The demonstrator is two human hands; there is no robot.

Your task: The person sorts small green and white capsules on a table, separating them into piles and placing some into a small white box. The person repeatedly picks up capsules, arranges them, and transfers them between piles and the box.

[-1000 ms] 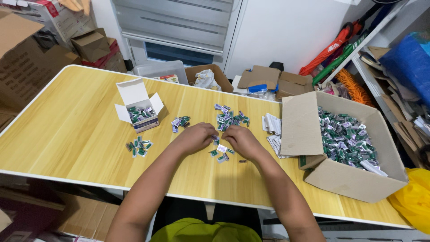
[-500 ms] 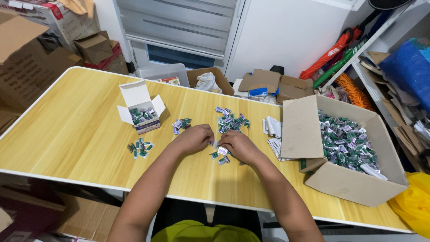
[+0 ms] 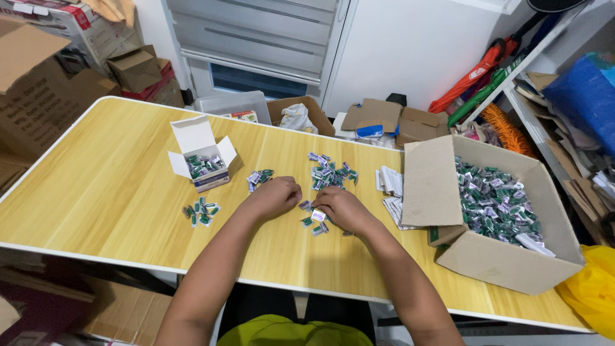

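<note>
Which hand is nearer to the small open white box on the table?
Left. The left hand rests just right of the small white box, with a small cluster of packets between them. The right hand lies farther right, beyond the left hand, by the loose packets.

table (image 3: 96,192) | small box (image 3: 204,168) | large carton (image 3: 506,256) | sachet piles (image 3: 330,172)

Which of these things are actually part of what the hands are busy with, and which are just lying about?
In use: left hand, right hand, small sachets between them, sachet pile, small white box, big carton.

Lying about: umbrellas, yellow bag, floor cardboard boxes.
</note>
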